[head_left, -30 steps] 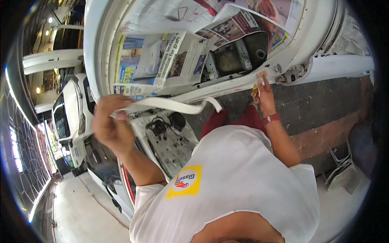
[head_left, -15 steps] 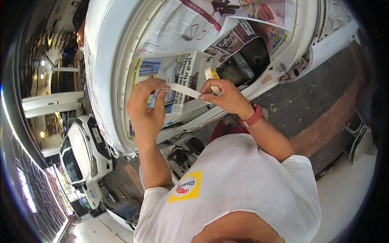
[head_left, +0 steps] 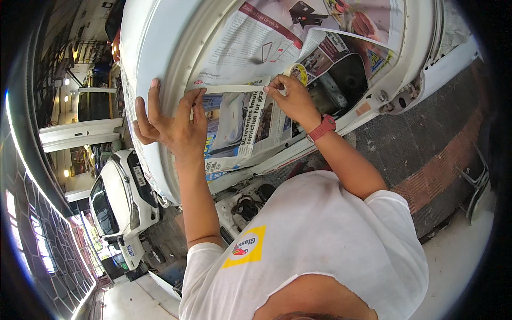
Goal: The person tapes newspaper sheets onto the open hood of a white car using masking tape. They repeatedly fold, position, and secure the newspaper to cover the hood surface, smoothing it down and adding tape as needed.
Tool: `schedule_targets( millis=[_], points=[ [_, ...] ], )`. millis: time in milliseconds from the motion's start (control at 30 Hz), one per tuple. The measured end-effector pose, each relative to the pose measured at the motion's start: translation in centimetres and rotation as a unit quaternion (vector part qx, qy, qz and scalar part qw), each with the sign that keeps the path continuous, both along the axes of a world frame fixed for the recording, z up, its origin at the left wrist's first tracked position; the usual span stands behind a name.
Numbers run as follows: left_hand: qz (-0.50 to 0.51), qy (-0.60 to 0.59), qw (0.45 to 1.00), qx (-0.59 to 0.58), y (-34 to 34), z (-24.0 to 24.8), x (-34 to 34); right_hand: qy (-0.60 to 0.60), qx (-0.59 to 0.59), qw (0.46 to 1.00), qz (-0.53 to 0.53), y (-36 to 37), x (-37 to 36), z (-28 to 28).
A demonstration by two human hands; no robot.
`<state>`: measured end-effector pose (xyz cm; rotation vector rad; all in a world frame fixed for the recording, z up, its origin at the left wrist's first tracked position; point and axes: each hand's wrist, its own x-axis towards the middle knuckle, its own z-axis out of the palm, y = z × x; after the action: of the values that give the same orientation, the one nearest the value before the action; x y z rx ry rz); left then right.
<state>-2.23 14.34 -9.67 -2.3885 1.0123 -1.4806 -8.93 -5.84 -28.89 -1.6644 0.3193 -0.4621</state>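
Pale masking tape (head_left: pixel 234 89) runs in a narrow strip between the two hands, its long axis going left to right and almost level, with the right end a touch higher. The left hand (head_left: pixel 178 127) pinches the strip's left end between thumb and forefinger, its other fingers spread toward the white car body rim (head_left: pixel 152 48). The right hand (head_left: pixel 296 102) grips the other end between thumb and fingertips, and a red wristband (head_left: pixel 323 128) circles that wrist. Just beyond the right hand's knuckles is a tape roll (head_left: pixel 302 72) with a yellow inside; whether the strip joins it cannot be told.

Under the hands, the strip lies along the upper edge of a newspaper sheet (head_left: pixel 226 125), where that meets a white printed sheet (head_left: pixel 234 48); whether it is stuck down is unclear. Right of the newspaper, a dark opening (head_left: pixel 335 80) shows in the car body. Past the body's lower edge lies dark floor matting (head_left: pixel 373 154) with a reddish band (head_left: pixel 426 184). Farther left stands a white car (head_left: pixel 117 186).
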Motion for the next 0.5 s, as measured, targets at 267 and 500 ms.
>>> schedule_targets(
  millis=[267, 500],
  points=[
    [0.036, -0.06, 0.998, 0.004, -0.2, -0.1, 1.1, -0.026, -0.037, 0.999, 0.003, -0.4, 2.7, 0.0],
    [0.027, -0.102, 0.992, 0.068, 0.4, 0.6, 1.7, -0.037, -0.027, 0.999, -0.011, 0.3, 4.1, -0.1]
  ],
)
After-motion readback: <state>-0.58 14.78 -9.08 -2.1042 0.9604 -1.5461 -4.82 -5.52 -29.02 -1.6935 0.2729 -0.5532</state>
